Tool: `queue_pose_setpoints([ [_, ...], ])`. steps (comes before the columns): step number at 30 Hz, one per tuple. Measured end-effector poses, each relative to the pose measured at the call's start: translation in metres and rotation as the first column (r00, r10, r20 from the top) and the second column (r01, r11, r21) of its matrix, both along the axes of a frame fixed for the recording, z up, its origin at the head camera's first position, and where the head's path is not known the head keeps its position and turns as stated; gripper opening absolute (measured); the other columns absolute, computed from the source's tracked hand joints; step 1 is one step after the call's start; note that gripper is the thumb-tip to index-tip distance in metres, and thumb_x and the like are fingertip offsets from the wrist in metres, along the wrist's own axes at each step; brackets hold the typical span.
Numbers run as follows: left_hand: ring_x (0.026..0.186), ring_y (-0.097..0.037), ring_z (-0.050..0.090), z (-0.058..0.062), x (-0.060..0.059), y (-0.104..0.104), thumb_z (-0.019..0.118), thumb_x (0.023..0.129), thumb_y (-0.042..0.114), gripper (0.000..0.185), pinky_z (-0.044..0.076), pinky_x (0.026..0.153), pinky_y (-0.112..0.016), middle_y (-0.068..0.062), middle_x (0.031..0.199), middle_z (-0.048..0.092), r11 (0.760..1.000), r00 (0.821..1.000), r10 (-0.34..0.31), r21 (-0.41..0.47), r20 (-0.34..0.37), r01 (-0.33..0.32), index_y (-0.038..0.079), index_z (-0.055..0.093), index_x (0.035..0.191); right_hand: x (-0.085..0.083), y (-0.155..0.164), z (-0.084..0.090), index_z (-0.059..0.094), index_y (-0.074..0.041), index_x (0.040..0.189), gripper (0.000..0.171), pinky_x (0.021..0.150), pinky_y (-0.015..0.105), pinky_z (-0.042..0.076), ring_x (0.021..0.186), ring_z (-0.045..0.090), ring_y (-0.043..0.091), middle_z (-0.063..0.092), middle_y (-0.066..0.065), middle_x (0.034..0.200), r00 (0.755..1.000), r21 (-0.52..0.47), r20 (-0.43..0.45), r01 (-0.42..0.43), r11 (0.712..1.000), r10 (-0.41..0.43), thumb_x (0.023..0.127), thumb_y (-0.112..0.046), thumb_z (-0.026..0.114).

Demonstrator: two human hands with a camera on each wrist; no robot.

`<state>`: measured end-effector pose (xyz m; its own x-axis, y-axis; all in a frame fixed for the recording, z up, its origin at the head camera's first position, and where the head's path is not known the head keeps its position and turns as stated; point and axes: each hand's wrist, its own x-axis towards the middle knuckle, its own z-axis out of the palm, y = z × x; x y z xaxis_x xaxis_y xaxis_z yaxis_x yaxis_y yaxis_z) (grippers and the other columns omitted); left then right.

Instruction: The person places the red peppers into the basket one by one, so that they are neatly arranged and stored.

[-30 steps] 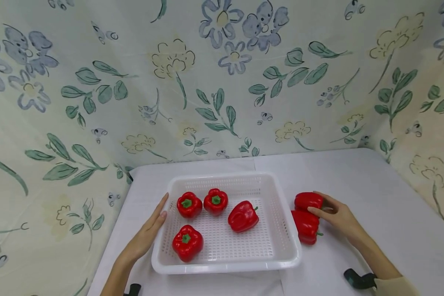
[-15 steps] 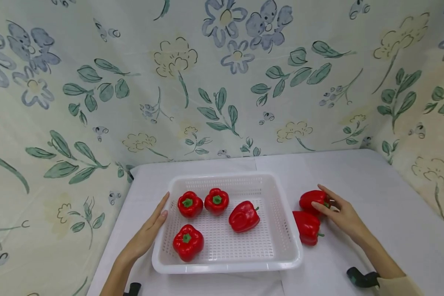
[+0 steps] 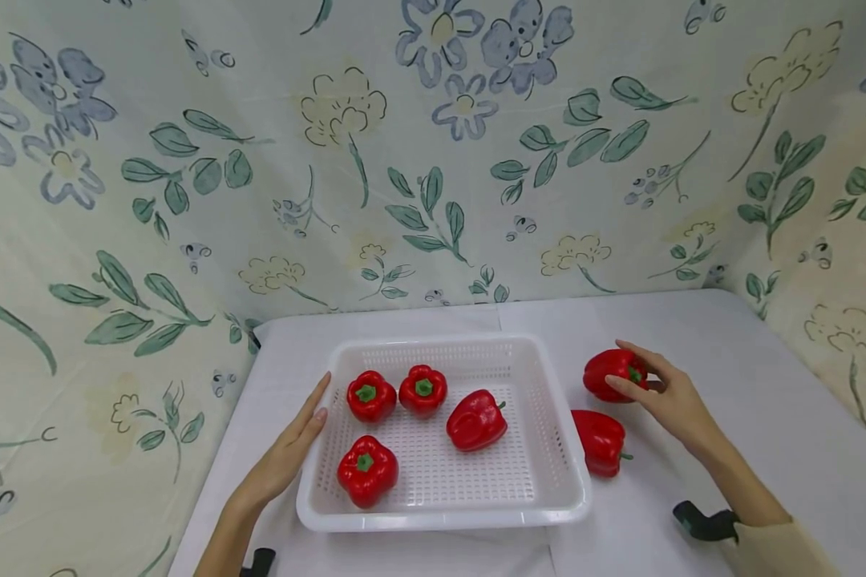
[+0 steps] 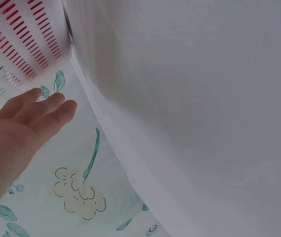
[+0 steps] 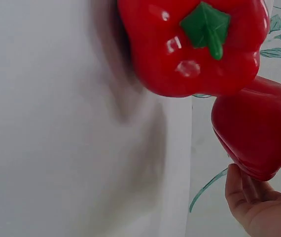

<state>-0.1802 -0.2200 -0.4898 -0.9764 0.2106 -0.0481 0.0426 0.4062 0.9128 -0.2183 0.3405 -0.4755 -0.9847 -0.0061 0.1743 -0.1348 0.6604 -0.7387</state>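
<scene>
The right hand (image 3: 667,397) has its fingers curled round a red bell pepper (image 3: 612,374), thumb on the near side and fingertips on the far side, and the pepper sits just right of the white perforated basket (image 3: 548,417), apparently raised a little off the white tablecloth (image 3: 729,361). In my judgement the grip wants to stay round the widest part of the glossy skin, firm without squeezing, and the pepper should pass well above the basket's rim and above the second loose pepper (image 3: 600,441) lying just near of it, beside the basket's right wall.

The left hand (image 3: 289,453) lies with fingers straight and together, flat against the basket's left wall; holding it there steadies the basket.

Inside the basket are four more red peppers: two side by side at the far left (image 3: 366,396) (image 3: 422,390), one at the near left (image 3: 366,471), and one on its side in the middle (image 3: 476,419).

The right wrist view shows only part of the held pepper (image 5: 256,131) and the fingertips (image 5: 239,190); the thumb is cut off. Whether the pepper is fully clear of the cloth is hard to tell. A dark object (image 3: 703,522) by the right sleeve is unidentifiable.
</scene>
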Motion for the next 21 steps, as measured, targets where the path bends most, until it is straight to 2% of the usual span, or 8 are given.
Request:
queue_pose_setpoints([
  [5,0.153,-0.053,0.025,0.001,0.0,0.0,0.042,0.11,0.037,0.06,0.066,0.078,-0.05,-0.006,0.176,0.012,1.0,1.0,-0.009,0.006,-0.001,0.009,0.047,0.016,0.163,-0.005,-0.01,0.017,0.041,-0.022,0.16,0.078,0.074,0.011,0.053,0.123,0.05,0.034,0.046,0.023,0.153,1.0,-0.006,-0.027,-0.016,1.0,0.015,0.092,-0.037,0.078],
  [10,0.153,-0.054,0.027,0.001,0.0,0.0,0.043,0.11,0.037,0.06,0.066,0.077,-0.049,-0.006,0.176,0.012,1.0,1.0,-0.008,0.009,0.001,0.008,0.048,0.016,0.163,-0.011,-0.023,0.042,0.047,-0.021,0.156,0.074,0.074,0.012,0.054,0.122,0.048,0.026,0.051,0.019,0.147,0.996,-0.006,-0.072,-0.055,0.998,0.055,0.091,-0.03,0.081],
  [13,0.152,-0.054,0.029,0.0,0.001,0.0,0.043,0.11,0.037,0.06,0.066,0.076,-0.048,-0.006,0.176,0.013,1.0,1.0,-0.01,0.011,0.002,0.01,0.048,0.016,0.163,-0.013,-0.033,0.059,0.048,-0.021,0.156,0.076,0.073,0.013,0.055,0.121,0.05,0.03,0.051,0.019,0.147,0.993,-0.002,-0.077,-0.09,0.996,0.09,0.089,-0.028,0.083],
  [17,0.153,-0.054,0.028,0.0,0.001,0.0,0.044,0.11,0.038,0.06,0.066,0.076,-0.048,-0.006,0.176,0.013,1.0,1.0,-0.007,0.01,0.0,0.007,0.049,0.017,0.163,-0.018,-0.051,0.082,0.048,-0.023,0.155,0.076,0.073,0.017,0.057,0.121,0.053,0.036,0.049,0.017,0.151,0.987,-0.016,-0.04,-0.157,0.988,0.156,0.088,-0.029,0.083],
  [21,0.153,-0.054,0.028,0.001,0.002,0.0,0.044,0.11,0.038,0.06,0.066,0.076,-0.049,-0.006,0.176,0.014,1.0,1.0,-0.005,0.008,-0.002,0.005,0.048,0.017,0.163,-0.024,-0.074,0.099,0.051,-0.024,0.153,0.073,0.075,0.022,0.06,0.12,0.056,0.035,0.05,0.014,0.151,0.969,-0.045,-0.028,-0.248,0.968,0.246,0.088,-0.028,0.084],
])
